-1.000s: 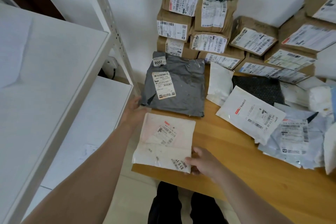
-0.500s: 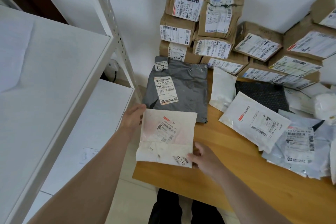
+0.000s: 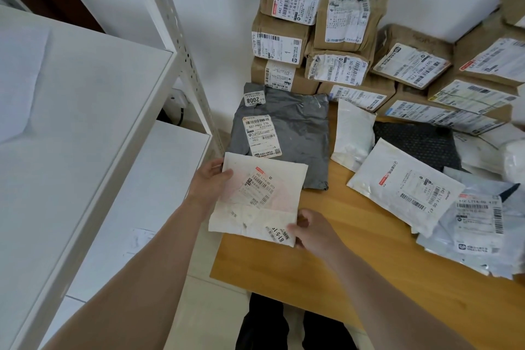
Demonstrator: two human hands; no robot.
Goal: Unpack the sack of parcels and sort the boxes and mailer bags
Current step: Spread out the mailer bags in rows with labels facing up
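A crumpled white mailer bag (image 3: 264, 196) was held in both hands over the near left corner of a wooden table (image 3: 341, 264), its left side hanging past the table's edge and its far edge overlapping the near edge of a grey mailer bag (image 3: 292, 139). The upper left corner was pinched by the left hand (image 3: 208, 179), thumb laid on the top face and the other fingers hidden beneath. The lower right corner was gripped by the right hand (image 3: 312, 229), fingers curled under and thumb pressed down beside a barcode sticker. A shipping label was seen tilted across the middle of the held bag. The grey bag lay flat behind it, marked with a label reading 507-P802 T70 and a small sticker reading 2008. To the right, more bags were spread on the table: a plain white pouch (image 3: 352, 131), a black dotted mailer (image 3: 417, 142), a white labelled mailer (image 3: 403, 187) partly covering it, and a heap of pale bags (image 3: 477, 224) at the right edge. Brown cardboard boxes (image 3: 312, 37), each bearing a printed label, were stacked against the white wall at the back of the table. A white shelving unit (image 3: 85, 122) stood to the left, just beside the table. Dark trousers (image 3: 264, 324) were visible below the table's near edge.
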